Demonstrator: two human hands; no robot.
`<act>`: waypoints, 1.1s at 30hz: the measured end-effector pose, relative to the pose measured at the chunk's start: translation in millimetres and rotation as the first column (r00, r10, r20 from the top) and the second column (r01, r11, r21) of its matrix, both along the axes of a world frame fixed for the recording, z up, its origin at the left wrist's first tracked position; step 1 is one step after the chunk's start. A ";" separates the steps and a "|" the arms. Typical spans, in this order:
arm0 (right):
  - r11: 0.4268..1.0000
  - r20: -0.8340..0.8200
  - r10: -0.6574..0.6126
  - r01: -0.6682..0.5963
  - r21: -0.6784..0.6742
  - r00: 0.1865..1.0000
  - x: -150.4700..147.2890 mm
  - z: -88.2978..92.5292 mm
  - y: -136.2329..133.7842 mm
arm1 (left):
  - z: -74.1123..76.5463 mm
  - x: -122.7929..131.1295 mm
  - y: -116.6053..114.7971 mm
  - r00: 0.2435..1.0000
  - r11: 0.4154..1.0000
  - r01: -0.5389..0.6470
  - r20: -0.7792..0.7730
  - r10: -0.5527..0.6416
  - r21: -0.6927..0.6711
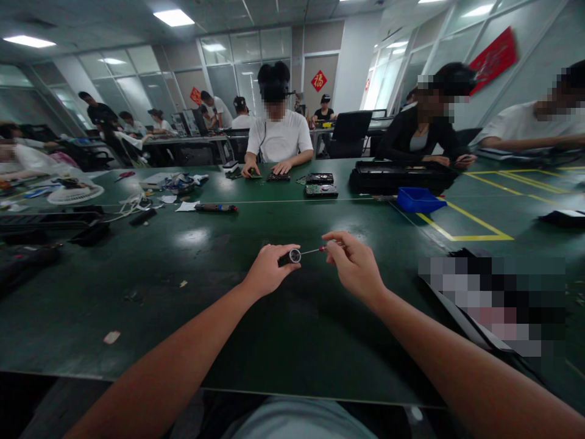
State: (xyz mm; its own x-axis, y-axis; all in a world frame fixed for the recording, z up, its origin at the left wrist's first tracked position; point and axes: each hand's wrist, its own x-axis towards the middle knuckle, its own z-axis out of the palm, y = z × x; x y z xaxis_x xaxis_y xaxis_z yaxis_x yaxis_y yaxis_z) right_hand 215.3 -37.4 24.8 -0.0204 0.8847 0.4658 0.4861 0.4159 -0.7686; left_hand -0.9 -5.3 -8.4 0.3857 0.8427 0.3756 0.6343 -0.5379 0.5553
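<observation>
My left hand [269, 268] is closed around a small dark cylindrical part [292, 256] with a round silvery end, held above the green table [192, 305]. My right hand [351, 263] pinches a thin screwdriver [315, 250] with a red handle. Its metal tip points left and meets the silvery end of the part. Both hands hover over the middle of the table, close together.
A blue bin [418, 199] and a black case [397, 177] sit at the far right by yellow floor-style tape lines. Hard drives [321, 190] and a pen-like tool [216, 208] lie farther back. Several people sit across the table. A blurred flat object [491, 299] lies at my right.
</observation>
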 end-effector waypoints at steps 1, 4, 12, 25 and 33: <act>0.999 0.012 -0.010 0.011 -0.030 1.000 0.3 1.1 0.1 | 0.0 -0.1 0.0 1.000 1.000 0.001 -0.001 -0.001 -0.001; 0.998 0.059 -0.035 0.038 -0.055 0.998 0.2 1.8 0.9 | 0.0 -0.4 0.7 1.000 1.000 0.001 -0.002 -0.001 -0.005; 1.000 0.056 -0.020 0.020 -0.002 0.998 -2.5 -4.4 -0.6 | 0.4 0.8 1.4 1.000 1.000 -0.008 -0.012 0.008 0.002; 0.999 0.053 -0.001 0.003 -0.044 0.999 -5.2 -1.2 -1.0 | -1.2 -0.7 2.7 1.000 1.000 -0.015 0.018 0.015 -0.002; 0.995 0.029 -0.025 0.028 -0.091 0.999 -1.9 -1.2 1.7 | -0.9 0.5 0.6 1.000 1.000 -0.010 -0.012 0.010 -0.008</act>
